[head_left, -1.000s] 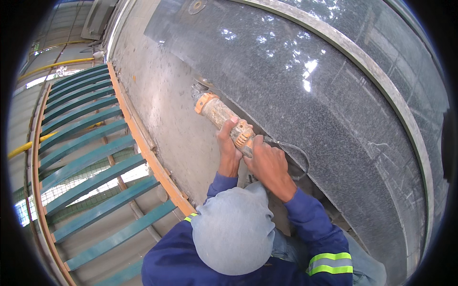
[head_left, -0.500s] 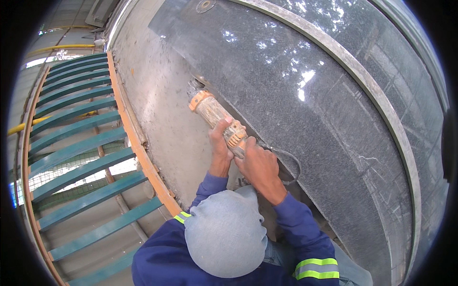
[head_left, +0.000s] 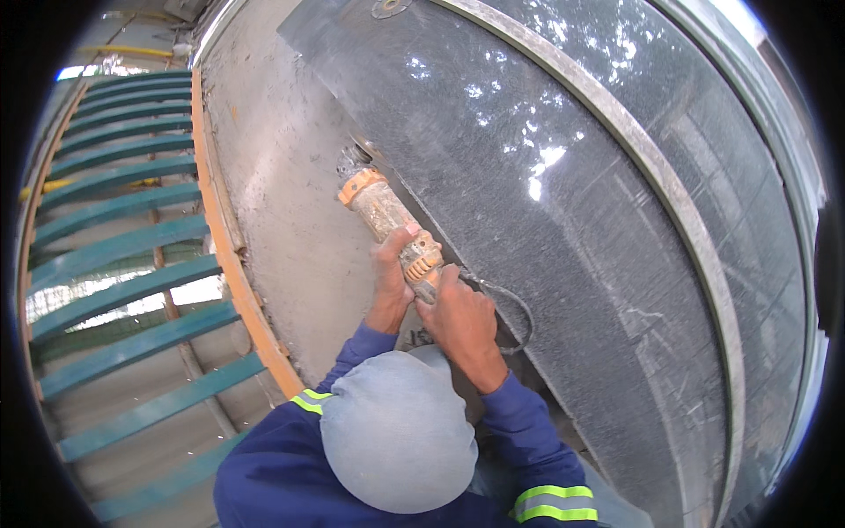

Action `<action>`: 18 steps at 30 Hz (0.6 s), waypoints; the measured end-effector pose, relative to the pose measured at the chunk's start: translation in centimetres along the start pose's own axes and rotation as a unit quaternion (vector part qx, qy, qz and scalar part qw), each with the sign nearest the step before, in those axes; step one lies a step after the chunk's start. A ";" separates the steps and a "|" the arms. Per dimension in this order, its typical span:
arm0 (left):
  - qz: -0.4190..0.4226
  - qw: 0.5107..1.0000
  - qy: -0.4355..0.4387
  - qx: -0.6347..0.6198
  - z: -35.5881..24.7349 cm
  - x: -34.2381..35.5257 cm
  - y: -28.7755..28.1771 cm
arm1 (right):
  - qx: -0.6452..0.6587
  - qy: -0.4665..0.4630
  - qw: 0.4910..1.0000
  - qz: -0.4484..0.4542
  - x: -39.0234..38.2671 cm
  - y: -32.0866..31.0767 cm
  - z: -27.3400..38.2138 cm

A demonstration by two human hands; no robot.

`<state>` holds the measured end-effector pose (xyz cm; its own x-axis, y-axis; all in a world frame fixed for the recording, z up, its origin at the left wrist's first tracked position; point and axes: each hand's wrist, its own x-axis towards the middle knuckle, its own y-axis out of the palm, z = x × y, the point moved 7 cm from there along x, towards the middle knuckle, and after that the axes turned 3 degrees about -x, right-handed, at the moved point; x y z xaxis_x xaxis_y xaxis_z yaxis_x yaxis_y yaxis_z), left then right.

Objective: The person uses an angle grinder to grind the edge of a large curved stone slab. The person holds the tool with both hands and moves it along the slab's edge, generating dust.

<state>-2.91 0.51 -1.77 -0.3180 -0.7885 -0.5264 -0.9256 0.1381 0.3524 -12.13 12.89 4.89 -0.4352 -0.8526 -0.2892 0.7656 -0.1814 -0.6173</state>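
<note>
Both my hands hold a dusty orange angle grinder (head_left: 387,214) lengthwise. My left hand (head_left: 392,277) is wrapped round the side of its body, thumb on top. My right hand (head_left: 461,319) grips the rear end, where a dark cord (head_left: 531,321) loops out. The grinder's front end lies against the long left edge of a dark, polished stone slab (head_left: 528,255). Its disc is mostly hidden and hard to make out there. Blue sleeves with reflective bands cover my arms.
A pale, dusty surface (head_left: 273,176) lies left of the slab. Farther left is a slatted frame with teal slats (head_left: 132,238) and an orange rail (head_left: 224,238). A raised pale strip (head_left: 651,154) curves across the slab. Light grey-blue cloth (head_left: 396,431) bulges at the lower middle.
The view has shifted slightly, so the slab, hands and slatted frame all sit farther left in the picture. Both hands keep the same grip, and the grinder remains along the slab's edge.
</note>
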 end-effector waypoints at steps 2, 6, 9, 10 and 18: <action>-0.008 1.000 0.007 0.012 -0.4 -0.6 0.8 | 0.005 0.001 1.000 0.013 0.1 0.0 -0.1; -0.003 1.000 0.027 0.015 -1.0 -0.6 0.7 | -0.015 0.010 0.999 0.031 0.1 0.2 0.3; -0.002 0.999 0.031 0.013 -1.2 -0.4 0.8 | -0.017 0.005 1.000 0.025 0.2 0.1 0.5; -0.002 0.999 0.031 0.013 -1.3 -0.5 0.9 | -0.016 0.008 0.999 0.029 0.3 0.3 0.4; -0.017 0.999 0.030 0.010 -1.1 -1.0 0.8 | -0.003 0.011 0.999 0.031 0.0 0.2 0.2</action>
<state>-3.15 0.74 -0.15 -0.2739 -0.8275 -0.4901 -0.9399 0.1222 0.3188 -11.90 12.82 4.93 -0.3968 -0.8511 -0.3437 0.7890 -0.1249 -0.6015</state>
